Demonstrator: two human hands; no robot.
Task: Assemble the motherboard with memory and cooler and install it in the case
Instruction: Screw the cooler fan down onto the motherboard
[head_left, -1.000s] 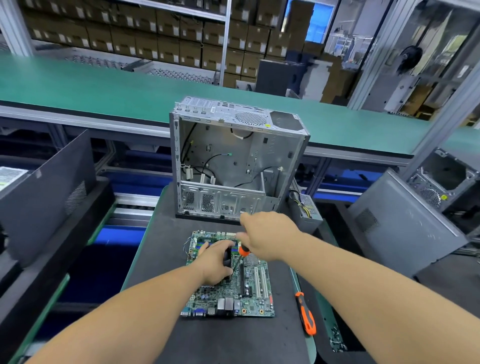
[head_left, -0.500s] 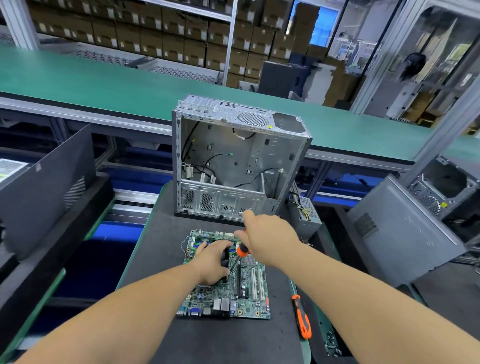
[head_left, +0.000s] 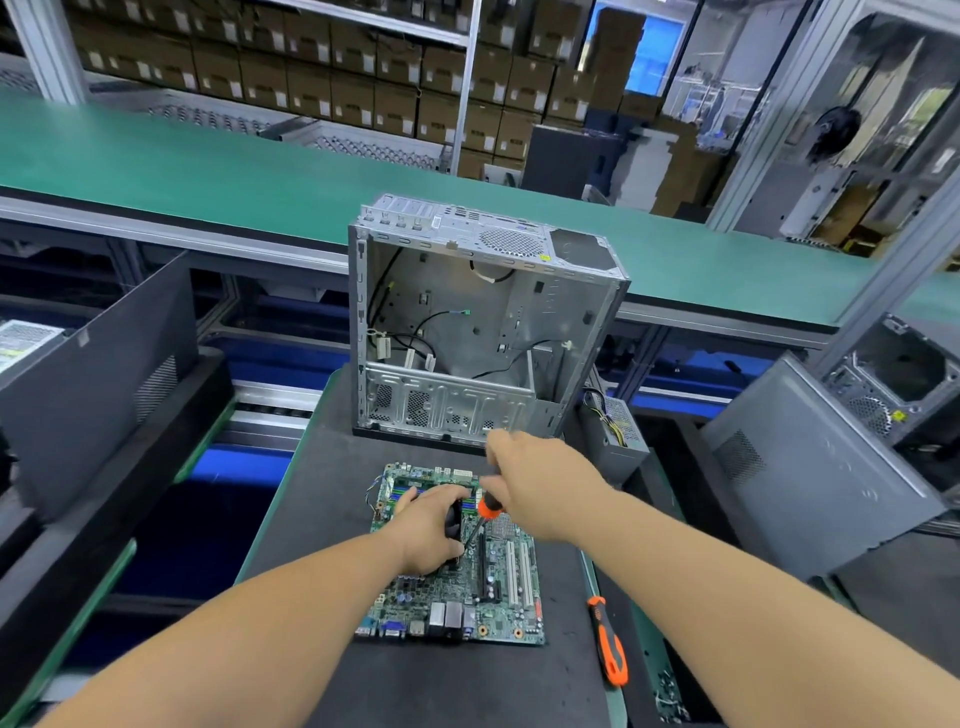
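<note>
Both forearms reach out over the dark mat. The left hand curls round the black cooler on the motherboard, which lies flat in front of the case. The right hand grips an orange-handled screwdriver, tip angled down beside the cooler. Neither hand has shifted in the last second. The open case stands upright, only loose cables inside. A second screwdriver lies right of the board
</note>
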